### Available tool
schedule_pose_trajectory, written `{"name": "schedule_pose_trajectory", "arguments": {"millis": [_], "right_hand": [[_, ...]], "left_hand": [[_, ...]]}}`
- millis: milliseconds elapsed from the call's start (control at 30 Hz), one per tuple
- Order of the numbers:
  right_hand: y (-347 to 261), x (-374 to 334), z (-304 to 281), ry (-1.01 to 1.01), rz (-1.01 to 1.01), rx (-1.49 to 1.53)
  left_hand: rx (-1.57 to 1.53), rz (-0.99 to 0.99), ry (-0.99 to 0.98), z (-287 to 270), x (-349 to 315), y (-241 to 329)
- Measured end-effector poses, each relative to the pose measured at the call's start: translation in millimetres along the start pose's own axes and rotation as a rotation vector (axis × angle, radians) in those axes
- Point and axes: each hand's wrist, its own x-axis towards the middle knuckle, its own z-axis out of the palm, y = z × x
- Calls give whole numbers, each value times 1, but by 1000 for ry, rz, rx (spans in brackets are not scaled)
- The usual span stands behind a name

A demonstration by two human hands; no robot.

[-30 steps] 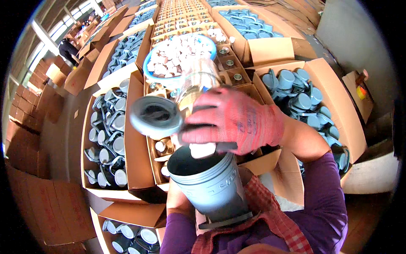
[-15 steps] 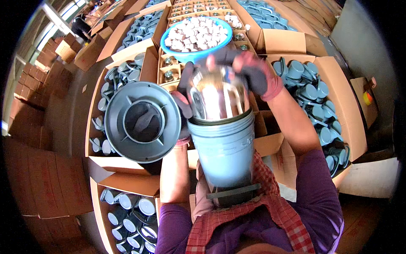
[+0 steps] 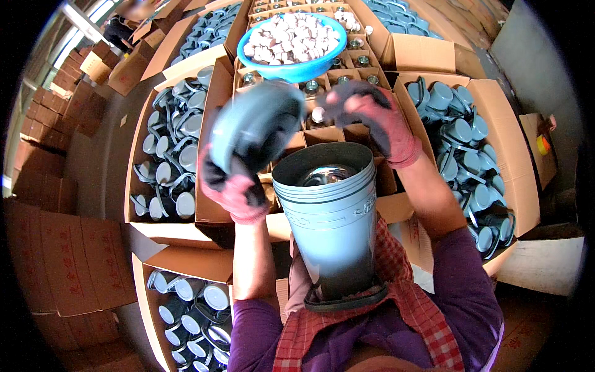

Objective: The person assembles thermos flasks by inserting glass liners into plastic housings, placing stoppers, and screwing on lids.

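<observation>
A light-blue thermos body [image 3: 328, 229] stands upright against my apron, its threaded mouth facing up. Down inside that mouth shows the shiny silver flask liner [image 3: 328, 175]. My left hand [image 3: 232, 186], in a dark and pink glove, grips the blue-grey collar ring [image 3: 254, 121], which is tilted and blurred by motion. My right hand [image 3: 375, 118], gloved alike, hovers above and behind the body's mouth, apart from it. Its fingers are bent, somewhat smeared and spread, with nothing visible between them.
Ahead, a blue basin [image 3: 291, 71] of white and brown stoppers rests on a divided carton [image 3: 347, 133] holding silver liners. Open cartons of blue handled lids flank it, left [image 3: 214, 149] and right [image 3: 508, 149]. Another carton [image 3: 186, 263] of lids stands at lower left.
The silver liner has gone down into the thermos body, and my right hand has come off it. My left hand has raised the collar ring and tipped it rightward, toward the body.
</observation>
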Motion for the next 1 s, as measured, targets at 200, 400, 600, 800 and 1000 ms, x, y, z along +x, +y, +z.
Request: {"name": "schedule_pose_trajectory", "arguments": {"millis": [200,400,600,800,1000], "right_hand": [[47,-31,5,-12,-98,400],[45,-38,-6,23,-336,17],[-25,-52,6,-147,-480,-549],[-27,-52,12,-143,-334,-523],[-16,-49,11,-129,-429,-508]], "left_hand": [[80,-119,-531,32,3,18],[-6,195,-669,34,11,16],[160,206,-889,26,15,36],[282,161,-849,31,9,48],[322,170,-876,29,8,52]]}}
